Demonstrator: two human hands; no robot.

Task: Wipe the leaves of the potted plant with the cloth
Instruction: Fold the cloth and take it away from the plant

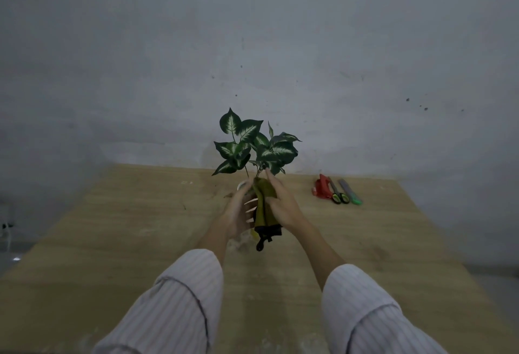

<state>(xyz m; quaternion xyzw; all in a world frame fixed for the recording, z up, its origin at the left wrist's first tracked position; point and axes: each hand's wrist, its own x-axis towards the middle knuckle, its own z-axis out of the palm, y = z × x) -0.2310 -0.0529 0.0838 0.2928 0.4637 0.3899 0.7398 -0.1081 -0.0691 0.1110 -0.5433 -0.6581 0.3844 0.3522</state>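
Observation:
A small potted plant [252, 143] with dark green, white-veined leaves stands near the far edge of the wooden table [140, 241]. Only a sliver of its white pot [241, 185] shows behind my fingers. An olive-green cloth [264, 205] with a black edge hangs between my hands, just in front of the pot and below the leaves. My right hand [283, 205] grips the cloth, with its fingertips up by the lowest leaves. My left hand [238, 213] is cupped against the cloth's left side, fingers spread, next to the pot.
At the back right of the table lie red pruning shears [323, 186], scissors with black handles [338, 193] and a green-ended cutter [351, 192]. A grey wall rises right behind the table. The table's left and right edges drop to the floor.

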